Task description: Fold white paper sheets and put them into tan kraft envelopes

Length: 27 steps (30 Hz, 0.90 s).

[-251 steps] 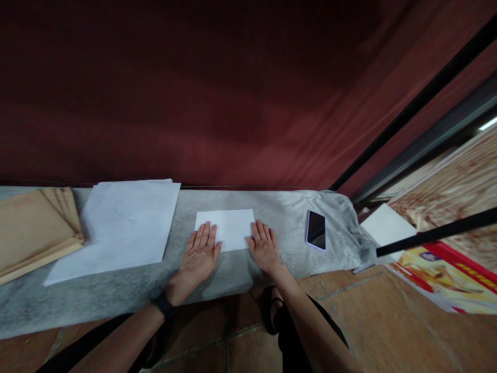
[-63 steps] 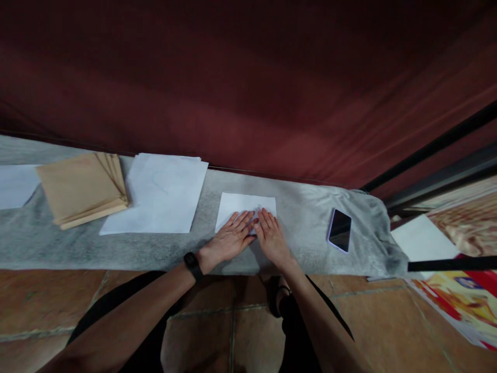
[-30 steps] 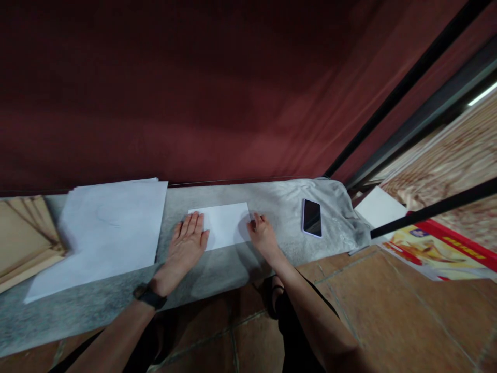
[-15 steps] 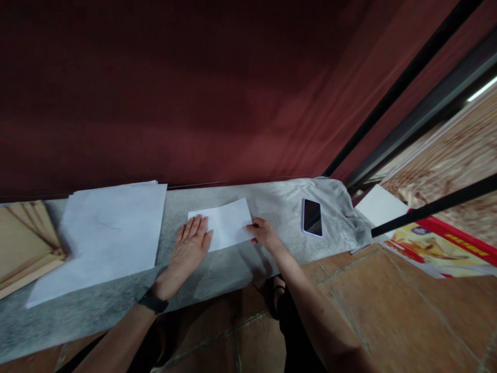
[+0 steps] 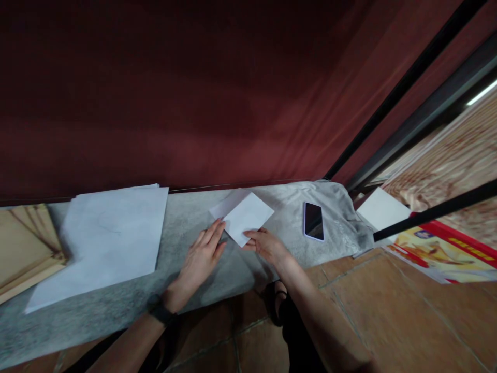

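Here in the middle of the frame is the small, white, folded paper (image 5: 249, 215), standing at a slant, 1 bright panel facing up and a shaded one behind it. The right hand (image 5: 268, 247) has its lower edge, thumb over the top and fingers beneath, a pinch that probably steers the panel without creasing it. The left hand (image 5: 200, 255), black watch (image 5: 160, 311) on its wrist, pinches nothing I can make out: fingers long and close together, tips at the paper's left corner, seemingly to steady the fold. All this on a narrow surface under soft grey cloth (image 5: 186, 243), smooth at centre, rumpled towards the right. The dark-screened phone in a lilac case (image 5: 313, 221) lies right of centre, well apart from the paper, likely to leave working room. Over on the left, large white sheets (image 5: 112, 238) overlap beside a stack of flat brown paper pieces (image 5: 25, 235). Up top, a dark red backdrop (image 5: 174, 103) fills the frame; 2 black bars (image 5: 399, 93) slant in from the right, and terracotta tiles (image 5: 407, 311) spread across the bottom right.
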Each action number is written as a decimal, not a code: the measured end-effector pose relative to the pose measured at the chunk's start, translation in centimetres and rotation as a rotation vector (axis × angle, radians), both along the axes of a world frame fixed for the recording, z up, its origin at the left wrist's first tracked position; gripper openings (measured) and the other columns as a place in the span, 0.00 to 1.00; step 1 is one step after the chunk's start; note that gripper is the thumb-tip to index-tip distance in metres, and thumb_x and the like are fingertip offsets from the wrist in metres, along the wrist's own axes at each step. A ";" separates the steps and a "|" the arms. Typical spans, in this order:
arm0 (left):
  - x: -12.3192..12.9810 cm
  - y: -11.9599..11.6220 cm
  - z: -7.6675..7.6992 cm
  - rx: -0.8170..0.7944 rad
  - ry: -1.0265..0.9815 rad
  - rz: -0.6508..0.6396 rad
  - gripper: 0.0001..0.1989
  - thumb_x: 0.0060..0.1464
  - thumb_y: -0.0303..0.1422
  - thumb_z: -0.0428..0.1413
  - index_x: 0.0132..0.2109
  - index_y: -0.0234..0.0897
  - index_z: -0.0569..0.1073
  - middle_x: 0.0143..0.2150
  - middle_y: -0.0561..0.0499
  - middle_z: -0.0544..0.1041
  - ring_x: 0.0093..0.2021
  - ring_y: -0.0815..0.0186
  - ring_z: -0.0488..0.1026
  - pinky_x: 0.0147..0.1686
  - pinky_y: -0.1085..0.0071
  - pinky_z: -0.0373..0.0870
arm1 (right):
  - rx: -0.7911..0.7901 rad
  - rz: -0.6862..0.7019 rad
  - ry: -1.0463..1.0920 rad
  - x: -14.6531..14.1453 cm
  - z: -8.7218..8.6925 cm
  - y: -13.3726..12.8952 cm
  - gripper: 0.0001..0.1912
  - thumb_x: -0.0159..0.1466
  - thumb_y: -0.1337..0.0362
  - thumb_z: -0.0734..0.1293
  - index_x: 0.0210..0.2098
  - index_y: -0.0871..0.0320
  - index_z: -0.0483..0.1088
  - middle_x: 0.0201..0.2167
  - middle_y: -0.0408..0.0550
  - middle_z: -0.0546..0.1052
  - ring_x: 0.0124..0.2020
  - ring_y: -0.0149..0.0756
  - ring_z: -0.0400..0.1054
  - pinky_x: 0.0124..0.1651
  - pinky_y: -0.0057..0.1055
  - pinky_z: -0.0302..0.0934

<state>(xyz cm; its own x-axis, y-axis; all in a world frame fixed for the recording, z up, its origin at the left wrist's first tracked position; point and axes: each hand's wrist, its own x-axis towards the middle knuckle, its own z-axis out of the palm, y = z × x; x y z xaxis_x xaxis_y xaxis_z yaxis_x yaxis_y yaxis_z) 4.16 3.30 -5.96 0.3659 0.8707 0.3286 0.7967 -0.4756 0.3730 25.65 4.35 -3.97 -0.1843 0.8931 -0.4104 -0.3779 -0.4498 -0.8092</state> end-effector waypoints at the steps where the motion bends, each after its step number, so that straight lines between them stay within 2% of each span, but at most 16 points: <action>1: 0.0 0.1 -0.2 -0.030 -0.030 -0.004 0.29 0.67 0.38 0.46 0.73 0.42 0.54 0.73 0.46 0.61 0.68 0.57 0.65 0.65 0.57 0.66 | -0.030 0.032 0.033 -0.3 0.0 -0.3 0.17 0.52 0.62 0.77 0.39 0.58 0.73 0.36 0.47 0.82 0.36 0.39 0.78 0.42 0.36 0.74; 6: -0.4 1.3 -1.9 -0.120 -0.145 -0.040 0.26 0.63 0.30 0.44 0.66 0.40 0.67 0.70 0.48 0.66 0.67 0.61 0.67 0.66 0.61 0.65 | -0.115 0.161 0.126 -1.2 -0.6 -1.3 0.21 0.52 0.64 0.79 0.42 0.63 0.74 0.33 0.48 0.81 0.31 0.37 0.77 0.39 0.35 0.74; 9: -0.7 1.7 -2.3 -0.138 -0.168 -0.041 0.27 0.58 0.26 0.45 0.63 0.42 0.71 0.69 0.49 0.68 0.65 0.61 0.69 0.65 0.59 0.67 | -0.063 0.198 0.084 -1.2 -0.6 -1.8 0.23 0.54 0.61 0.78 0.46 0.63 0.74 0.36 0.50 0.81 0.33 0.37 0.77 0.39 0.34 0.73; 11: -0.7 1.8 -2.1 -0.158 -0.215 -0.054 0.27 0.56 0.26 0.45 0.60 0.42 0.74 0.66 0.50 0.72 0.63 0.61 0.71 0.64 0.58 0.68 | -0.014 0.219 0.059 -0.9 -0.1 -2.0 0.22 0.53 0.60 0.78 0.44 0.60 0.75 0.39 0.50 0.81 0.35 0.38 0.77 0.41 0.35 0.73; 14: -0.6 1.8 -1.3 -0.213 -0.350 -0.033 0.23 0.57 0.30 0.46 0.55 0.41 0.78 0.58 0.48 0.78 0.59 0.60 0.75 0.61 0.58 0.71 | 0.120 0.401 0.012 0.1 1.0 -2.1 0.19 0.53 0.59 0.79 0.43 0.56 0.77 0.44 0.47 0.81 0.42 0.38 0.76 0.48 0.35 0.71; 17: -0.5 1.8 -0.5 -0.326 -0.473 0.099 0.18 0.59 0.42 0.49 0.45 0.40 0.81 0.43 0.48 0.84 0.44 0.59 0.80 0.46 0.63 0.77 | 0.228 0.588 -0.097 1.4 1.7 -1.8 0.19 0.54 0.56 0.78 0.42 0.55 0.78 0.44 0.45 0.80 0.45 0.37 0.74 0.51 0.33 0.68; 19: -0.6 1.8 -0.4 -0.416 -0.534 0.187 0.20 0.57 0.49 0.51 0.36 0.39 0.79 0.31 0.49 0.82 0.30 0.62 0.78 0.32 0.68 0.75 | 0.217 0.546 -0.170 2.4 1.5 -1.3 0.17 0.56 0.53 0.76 0.40 0.56 0.77 0.41 0.46 0.80 0.42 0.35 0.74 0.48 0.31 0.68; 21: -0.7 1.8 -0.4 -0.476 -0.584 0.229 0.21 0.55 0.51 0.53 0.30 0.39 0.76 0.22 0.52 0.77 0.22 0.66 0.71 0.24 0.71 0.68 | 0.209 0.415 -0.246 3.2 0.8 -0.7 0.15 0.60 0.52 0.72 0.38 0.57 0.75 0.38 0.46 0.79 0.37 0.34 0.73 0.43 0.29 0.68; 25: -0.9 1.7 -0.3 -0.528 -0.653 0.255 0.19 0.50 0.51 0.56 0.26 0.39 0.72 0.18 0.55 0.71 0.18 0.69 0.65 0.20 0.74 0.60 | 0.283 0.119 -0.542 3.6 -1.5 0.5 0.09 0.63 0.59 0.67 0.41 0.56 0.71 0.31 0.43 0.76 0.30 0.32 0.71 0.35 0.28 0.66; 27: -0.9 1.6 0.0 -0.578 -0.690 0.263 0.18 0.49 0.50 0.57 0.28 0.39 0.73 0.19 0.55 0.73 0.19 0.69 0.66 0.20 0.74 0.61 | 0.350 0.019 -0.734 3.3 -2.4 1.0 0.12 0.62 0.63 0.67 0.46 0.57 0.70 0.31 0.42 0.75 0.30 0.34 0.70 0.35 0.30 0.66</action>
